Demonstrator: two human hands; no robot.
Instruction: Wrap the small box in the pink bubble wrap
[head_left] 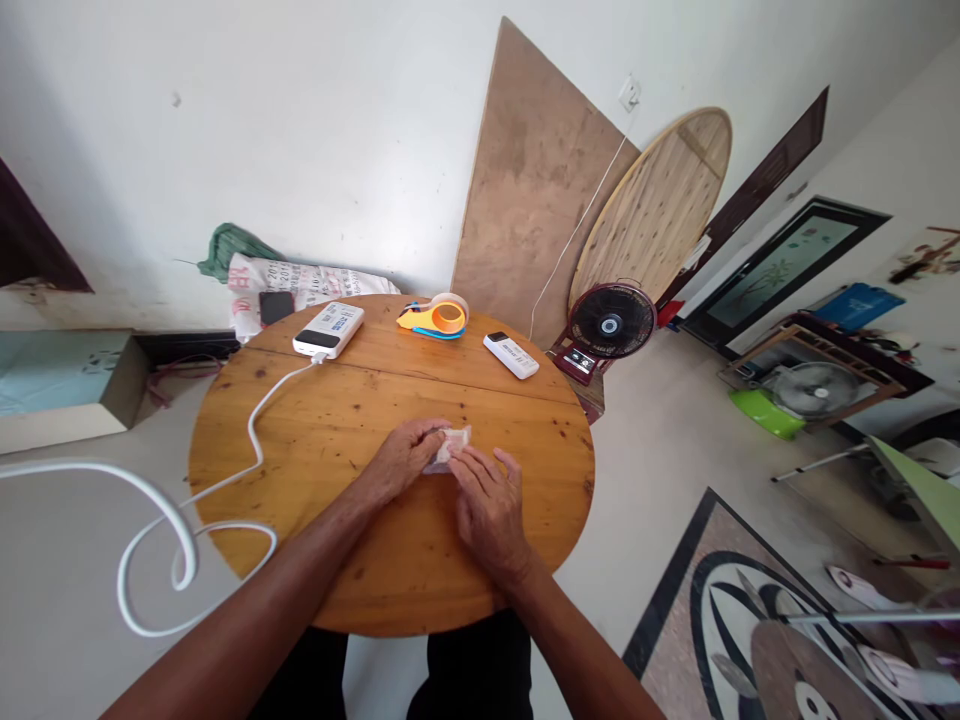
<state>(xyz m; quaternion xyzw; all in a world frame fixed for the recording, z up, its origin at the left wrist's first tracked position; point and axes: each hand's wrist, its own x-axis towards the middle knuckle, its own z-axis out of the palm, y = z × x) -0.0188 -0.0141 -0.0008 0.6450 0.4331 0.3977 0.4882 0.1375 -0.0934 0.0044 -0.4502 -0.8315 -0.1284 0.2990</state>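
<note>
A small, pale, pinkish-white packet point(454, 440) with a crinkled, see-through look lies at the middle of the round wooden table, between my two hands. My left hand point(405, 458) is closed around its left side, the thumb over the top. From the right, my right hand point(491, 503) reaches to the packet with its fingers stretched out, their tips touching its near right edge. One finger is raised apart from the others. What the packet contains is too small to make out.
Toward the far edge of the table point(300, 490) are a white power bank point(330, 330) with a white cable point(255, 430), an orange tape dispenser point(435, 317) and a smaller white device point(511, 355). A fan point(611, 320) stands beyond the right edge. The cable hangs over the left edge.
</note>
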